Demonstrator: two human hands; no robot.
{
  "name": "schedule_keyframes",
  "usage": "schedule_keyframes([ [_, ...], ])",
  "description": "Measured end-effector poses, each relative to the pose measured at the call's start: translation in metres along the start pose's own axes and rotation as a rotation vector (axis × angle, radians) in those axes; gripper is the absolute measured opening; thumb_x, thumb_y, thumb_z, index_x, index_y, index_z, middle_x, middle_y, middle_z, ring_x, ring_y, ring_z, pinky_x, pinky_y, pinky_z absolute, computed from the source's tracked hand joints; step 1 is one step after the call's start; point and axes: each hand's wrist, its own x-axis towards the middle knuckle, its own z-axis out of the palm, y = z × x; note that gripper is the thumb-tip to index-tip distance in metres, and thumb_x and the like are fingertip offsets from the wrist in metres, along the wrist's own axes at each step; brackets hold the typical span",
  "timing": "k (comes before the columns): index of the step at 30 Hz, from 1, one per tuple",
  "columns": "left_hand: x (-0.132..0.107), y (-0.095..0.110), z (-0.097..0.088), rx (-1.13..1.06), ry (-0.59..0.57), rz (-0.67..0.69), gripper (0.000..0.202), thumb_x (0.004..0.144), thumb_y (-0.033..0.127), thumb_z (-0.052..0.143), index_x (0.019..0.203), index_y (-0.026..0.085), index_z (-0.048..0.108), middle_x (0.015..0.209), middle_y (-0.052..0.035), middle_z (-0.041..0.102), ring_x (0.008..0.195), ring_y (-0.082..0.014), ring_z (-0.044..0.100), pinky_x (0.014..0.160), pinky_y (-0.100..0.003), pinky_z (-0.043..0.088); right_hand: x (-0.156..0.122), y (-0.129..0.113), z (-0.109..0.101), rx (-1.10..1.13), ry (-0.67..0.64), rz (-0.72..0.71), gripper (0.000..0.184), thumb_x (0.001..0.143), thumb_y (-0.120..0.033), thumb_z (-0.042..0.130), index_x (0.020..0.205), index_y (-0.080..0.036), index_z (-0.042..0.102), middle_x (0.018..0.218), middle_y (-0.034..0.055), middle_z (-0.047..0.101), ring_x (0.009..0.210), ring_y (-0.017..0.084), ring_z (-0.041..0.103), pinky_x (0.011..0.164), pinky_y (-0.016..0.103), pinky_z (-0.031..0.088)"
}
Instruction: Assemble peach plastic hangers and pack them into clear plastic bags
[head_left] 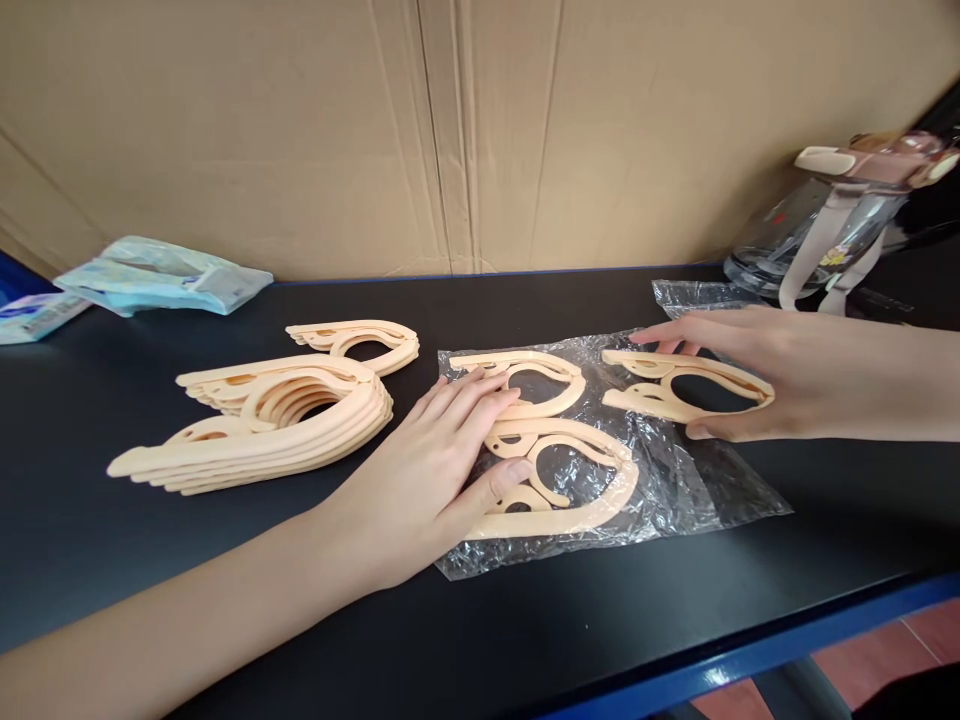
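My left hand (442, 470) lies with fingers stretched out over two peach folding hangers on a clear plastic bag (675, 490). The smaller hanger (555, 365) is under its fingertips and the larger hanger (626, 480) is by its thumb; whether they are inside the bag or on top I cannot tell. At the bag's right side, my right hand (802, 370) grips another folded hanger (667, 405) by its rounded end, thumb in front and fingers behind. A stack of large folded hangers (300, 450) sits left of my left hand, with a smaller stack (409, 350) behind it.
A tall cardboard sheet (300, 140) stands along the back of the black table (360, 650). Tissue packs (165, 280) lie at the back left. A clear water bottle (810, 225) with a strap is behind my right hand. The table's blue front edge (750, 650) runs along the lower right.
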Motion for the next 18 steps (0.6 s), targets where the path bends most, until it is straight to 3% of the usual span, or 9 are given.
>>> schedule_keyframes([
  [4,0.000,-0.001,0.001,-0.004,0.011,0.004,0.055,0.103,0.054,0.032,0.146,0.021,0.044,0.157,-0.0088,0.041,0.147,-0.0276,0.031,0.120,-0.050,0.029,0.006,-0.008,0.004,0.021,-0.018,-0.096,0.065,0.086,-0.063,0.056,0.145,-0.037,0.045,0.136,0.0077,0.062,0.115,0.032,0.063,0.094,0.048,0.054],
  [8,0.000,-0.001,0.000,0.001,0.021,0.009,0.056,0.103,0.054,0.031,0.145,0.019,0.045,0.156,-0.0097,0.042,0.146,-0.0274,0.032,0.120,-0.049,0.029,0.014,-0.013,0.005,0.085,0.007,-0.154,0.063,0.090,-0.058,0.056,0.146,-0.038,0.038,0.142,0.0034,0.057,0.119,0.028,0.060,0.097,0.043,0.051],
  [12,0.000,0.000,-0.001,0.002,0.016,0.012,0.057,0.103,0.054,0.030,0.145,0.018,0.045,0.155,-0.0104,0.042,0.146,-0.0278,0.032,0.120,-0.049,0.029,0.016,-0.007,0.006,0.054,0.056,-0.170,0.068,0.088,-0.059,0.059,0.148,-0.038,0.034,0.147,0.0026,0.052,0.126,0.029,0.055,0.101,0.044,0.049],
  [18,0.001,0.002,-0.003,-0.002,-0.005,0.012,0.058,0.103,0.054,0.030,0.145,0.017,0.044,0.156,-0.0105,0.041,0.147,-0.0266,0.030,0.121,-0.049,0.028,0.014,-0.003,0.008,0.045,0.122,-0.156,0.070,0.087,-0.060,0.060,0.149,-0.037,0.035,0.142,0.0038,0.057,0.125,0.030,0.057,0.099,0.047,0.050],
])
